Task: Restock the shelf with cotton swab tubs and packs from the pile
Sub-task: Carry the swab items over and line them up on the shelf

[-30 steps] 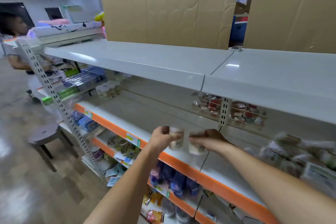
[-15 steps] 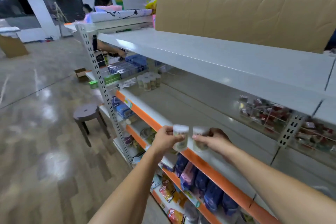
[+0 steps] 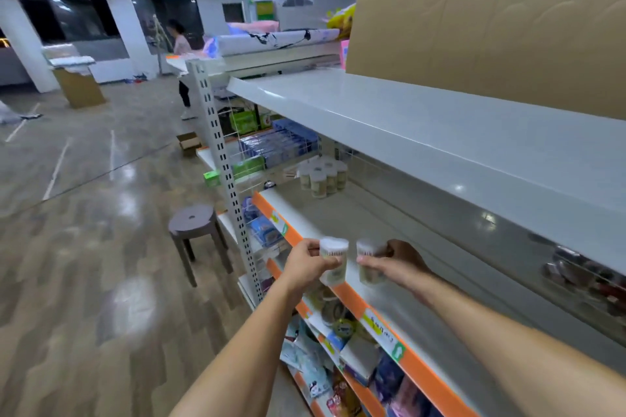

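My left hand [image 3: 306, 264] grips a clear cotton swab tub [image 3: 334, 261] with a white lid, held upright over the orange front edge of the shelf [image 3: 342, 223]. My right hand [image 3: 396, 264] grips a second cotton swab tub [image 3: 370, 261] right beside the first, just above the shelf surface. At the shelf's far left end stands a cluster of several more tubs [image 3: 321, 177], well ahead of both hands.
A white upper shelf [image 3: 440, 132] overhangs the working shelf, with large cardboard sheets [image 3: 491, 20] on top. A brown stool [image 3: 194, 227] stands in the aisle to the left. Lower shelves [image 3: 355, 355] hold packaged goods. A person [image 3: 183, 68] stands far down the aisle.
The view has swung left along the shelf, bringing the far tub cluster and aisle into sight. Both hands still hold their tubs side by side at the shelf's front edge.
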Demonstrator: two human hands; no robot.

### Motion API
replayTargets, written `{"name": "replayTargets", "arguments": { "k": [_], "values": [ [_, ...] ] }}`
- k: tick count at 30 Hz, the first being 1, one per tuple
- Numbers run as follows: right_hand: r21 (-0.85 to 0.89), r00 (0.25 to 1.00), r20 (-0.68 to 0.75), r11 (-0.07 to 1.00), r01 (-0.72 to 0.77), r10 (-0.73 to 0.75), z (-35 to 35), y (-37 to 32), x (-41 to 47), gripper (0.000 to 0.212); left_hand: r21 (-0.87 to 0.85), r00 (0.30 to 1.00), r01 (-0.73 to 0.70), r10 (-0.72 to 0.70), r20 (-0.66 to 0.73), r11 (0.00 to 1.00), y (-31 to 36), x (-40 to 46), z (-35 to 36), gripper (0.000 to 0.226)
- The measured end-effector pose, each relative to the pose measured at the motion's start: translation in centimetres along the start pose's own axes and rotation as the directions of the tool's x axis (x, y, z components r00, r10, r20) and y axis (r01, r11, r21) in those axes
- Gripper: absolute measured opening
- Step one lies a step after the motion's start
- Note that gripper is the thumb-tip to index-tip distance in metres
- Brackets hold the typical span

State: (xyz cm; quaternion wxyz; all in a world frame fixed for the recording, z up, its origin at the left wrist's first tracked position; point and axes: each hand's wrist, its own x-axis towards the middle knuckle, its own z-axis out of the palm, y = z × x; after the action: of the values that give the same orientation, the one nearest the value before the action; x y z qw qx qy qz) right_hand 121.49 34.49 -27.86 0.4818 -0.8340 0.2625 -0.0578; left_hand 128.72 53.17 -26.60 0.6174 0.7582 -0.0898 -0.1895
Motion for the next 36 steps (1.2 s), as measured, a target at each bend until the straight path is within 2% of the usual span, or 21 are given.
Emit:
{"name": "replayTargets", "arguments": {
  "k": [10, 19, 25, 31, 36],
  "values": [
    [0.011, 0.998, -0.055, 1.0, -0.018, 0.019, 5.2, -5.5, 7.1, 0.048, 0.047, 0.999, -0.035, 0.035, -0.003, 0.998, 0.2, 9.7, -6.6, 0.041],
    [0.013, 0.979, -0.155, 0.992, -0.129, 0.129, 11.4, -9.7, 11.9, 0.059, 0.136, 0.986, -0.04, 0.017, 0.169, 0.99, 0.1, 18.4, -12.5, 0.048],
    [0.084, 0.95, -0.255, 0.983, -0.162, 0.178, 14.3, -11.1, 13.5, 0.051, 0.158, 0.958, -0.116, 0.069, 0.277, 0.981, 0.0, 22.3, -14.3, 0.047],
    [0.131, 0.901, -0.369, 0.973, -0.192, 0.228, 16.1, -12.0, 15.5, 0.034, 0.177, 0.954, -0.126, 0.07, 0.29, 0.976, -0.3, 25.9, -15.7, 0.043],
    [0.166, 0.886, -0.386, 0.964, -0.206, 0.256, 16.8, -12.4, 18.0, 0.039, 0.196, 0.957, -0.124, 0.065, 0.284, 0.973, -0.4, 29.1, -15.9, 0.051]
  ]
}}
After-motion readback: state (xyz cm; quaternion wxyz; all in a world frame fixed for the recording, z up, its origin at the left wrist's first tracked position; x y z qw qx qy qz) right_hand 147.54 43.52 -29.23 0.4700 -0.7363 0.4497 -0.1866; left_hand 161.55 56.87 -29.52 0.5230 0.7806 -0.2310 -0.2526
